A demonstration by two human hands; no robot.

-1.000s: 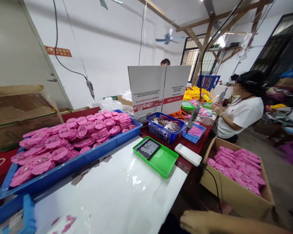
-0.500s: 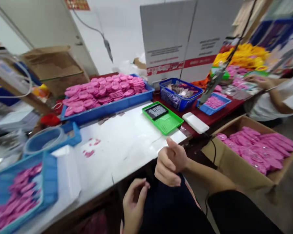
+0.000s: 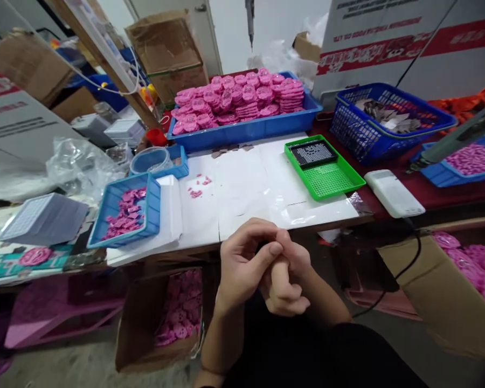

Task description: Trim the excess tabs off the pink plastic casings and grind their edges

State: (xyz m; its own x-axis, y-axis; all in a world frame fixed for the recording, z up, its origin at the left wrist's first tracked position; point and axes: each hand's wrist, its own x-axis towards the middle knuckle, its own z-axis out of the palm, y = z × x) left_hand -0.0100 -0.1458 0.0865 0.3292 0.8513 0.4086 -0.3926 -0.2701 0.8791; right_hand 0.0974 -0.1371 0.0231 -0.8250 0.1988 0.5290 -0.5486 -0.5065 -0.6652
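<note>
Just off the front edge of the white work surface (image 3: 246, 188), my two hands touch each other. My left hand (image 3: 242, 264) is closed, with thumb and fingertips pressed on the tip of my right thumb or a finger; whether something small lies between them is hidden. My right hand (image 3: 285, 280) is closed too, its fingers curled, and what it holds, if anything, cannot be made out. Beyond them on the surface lie a green tray (image 3: 331, 180) with a black grid piece (image 3: 313, 153) in it and small pink scraps (image 3: 196, 192).
At the back, a long blue tray (image 3: 242, 126) is heaped with pink pieces. A blue basket (image 3: 388, 132) and white device (image 3: 394, 193) are right, below a hanging tool (image 3: 461, 137). A smaller blue tray (image 3: 151, 207) stands left. Cardboard boxes (image 3: 440, 291) flank me below.
My hands, apart before, have come together, and my right fingers have curled more. The view has swung left, bringing in the left side of the table and a box beneath it.
</note>
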